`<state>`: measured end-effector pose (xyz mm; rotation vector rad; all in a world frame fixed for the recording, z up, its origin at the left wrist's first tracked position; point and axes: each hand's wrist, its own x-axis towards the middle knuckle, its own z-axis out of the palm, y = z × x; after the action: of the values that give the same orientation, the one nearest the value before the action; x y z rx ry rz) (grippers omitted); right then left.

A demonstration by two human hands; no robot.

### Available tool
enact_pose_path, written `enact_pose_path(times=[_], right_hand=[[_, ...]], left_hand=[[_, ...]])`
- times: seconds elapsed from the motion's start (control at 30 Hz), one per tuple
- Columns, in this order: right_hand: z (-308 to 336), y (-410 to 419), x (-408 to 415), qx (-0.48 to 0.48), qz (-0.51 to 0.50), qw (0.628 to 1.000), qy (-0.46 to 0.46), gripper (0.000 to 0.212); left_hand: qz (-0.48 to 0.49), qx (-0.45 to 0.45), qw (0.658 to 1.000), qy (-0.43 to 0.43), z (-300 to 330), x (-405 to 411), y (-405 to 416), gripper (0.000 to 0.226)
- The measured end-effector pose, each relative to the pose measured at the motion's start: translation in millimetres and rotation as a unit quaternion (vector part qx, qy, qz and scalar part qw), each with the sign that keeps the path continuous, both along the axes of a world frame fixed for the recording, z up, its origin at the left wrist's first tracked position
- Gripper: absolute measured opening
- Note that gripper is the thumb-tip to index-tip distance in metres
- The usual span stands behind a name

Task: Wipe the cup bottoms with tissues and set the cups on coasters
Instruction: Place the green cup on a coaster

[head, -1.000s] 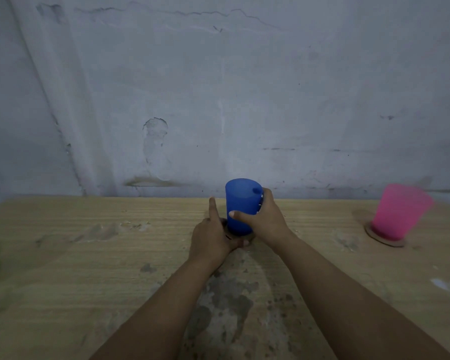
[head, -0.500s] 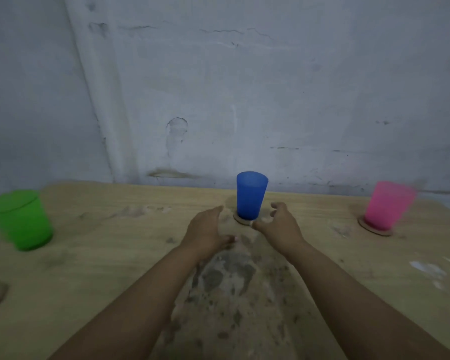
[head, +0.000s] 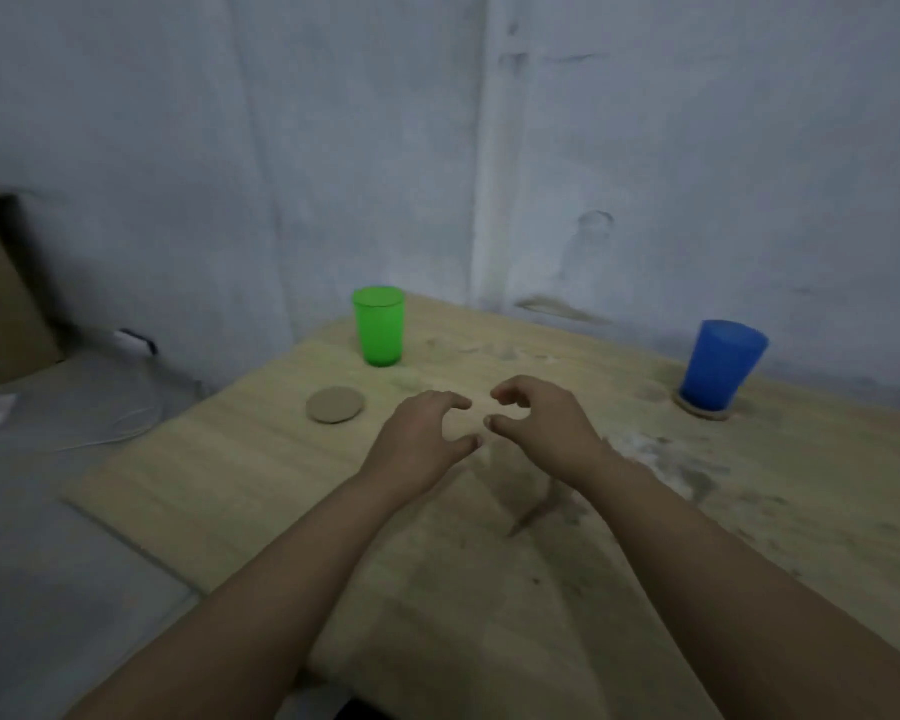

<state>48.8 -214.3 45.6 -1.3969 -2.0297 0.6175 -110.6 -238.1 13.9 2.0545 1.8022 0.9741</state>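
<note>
A green cup (head: 379, 326) stands upright on the wooden table (head: 240, 459) near its far left corner. A bare round coaster (head: 334, 405) lies just in front of it, to the left. At the right, a blue cup (head: 720, 364) stands on its own coaster (head: 702, 411). My left hand (head: 421, 443) and my right hand (head: 540, 427) hover side by side over the table's middle, fingers loosely curled, each holding nothing. Both hands are well clear of the cups. No tissue is in view.
The table's left edge (head: 126, 532) drops to a grey floor with a white cable (head: 120, 433) and a small white device (head: 135, 341). A cardboard sheet (head: 1, 298) leans at far left. A plastered wall stands right behind the table.
My right hand let go of the blue cup, which now stands on its coaster. Both hands drew back and swung left. The view turned left, bringing in the green cup and bare coaster; the pink cup left view.
</note>
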Motion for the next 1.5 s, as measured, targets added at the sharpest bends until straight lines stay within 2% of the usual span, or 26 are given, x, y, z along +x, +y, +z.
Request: enact_pose_path(times=[0.23, 0.33, 0.47, 0.57, 0.7, 0.83, 0.93, 1.13, 1.3, 1.5], right_hand=[[-8.2, 10.6, -102.7, 0.002, 0.052, 0.998, 0.037, 0.033], [-18.2, 32.4, -126.7, -0.001, 0.037, 0.998, 0.056, 0.038], [-28.1, 73.6, -146.9, -0.008, -0.003, 0.996, 0.085, 0.059], [-31.4, 111.3, -160.9, -0.016, -0.032, 0.996, 0.086, 0.081], [-33.9, 150.5, -175.9, -0.055, -0.036, 0.991, 0.114, 0.112], [-40.9, 171.8, -186.6, -0.071, -0.009, 0.979, 0.19, 0.125], [-46.0, 179.4, -193.6, -0.067, -0.002, 0.972, 0.225, 0.122], [-41.7, 184.3, -183.6, -0.056, -0.054, 0.962, 0.26, 0.085], [-26.4, 183.6, -109.1, -0.018, -0.09, 0.959, 0.269, 0.074], [-9.3, 182.3, -22.1, -0.019, -0.118, 0.962, 0.245, 0.069]], left_hand=[[0.125, 0.007, 0.991, -0.041, -18.6, -95.6, -6.6, 0.04], [0.18, 0.005, 0.984, -0.011, -26.5, -118.0, 11.0, 0.054], [0.212, -0.022, 0.977, 0.025, -37.4, -131.9, 35.4, 0.086], [0.225, -0.019, 0.973, 0.052, -47.1, -135.1, 47.9, 0.089], [0.22, -0.004, 0.975, 0.039, -51.9, -136.0, 54.7, 0.089], [0.206, -0.017, 0.978, -0.008, -45.6, -141.4, 64.3, 0.096], [0.196, -0.014, 0.98, -0.027, -41.1, -144.2, 73.8, 0.098], [0.144, -0.018, 0.987, -0.076, -41.7, -133.8, 99.6, 0.095], [0.067, 0.0, 0.993, -0.092, -44.1, -91.4, 131.6, 0.095], [-0.021, -0.017, 0.989, -0.146, -43.8, -20.7, 174.9, 0.109]])
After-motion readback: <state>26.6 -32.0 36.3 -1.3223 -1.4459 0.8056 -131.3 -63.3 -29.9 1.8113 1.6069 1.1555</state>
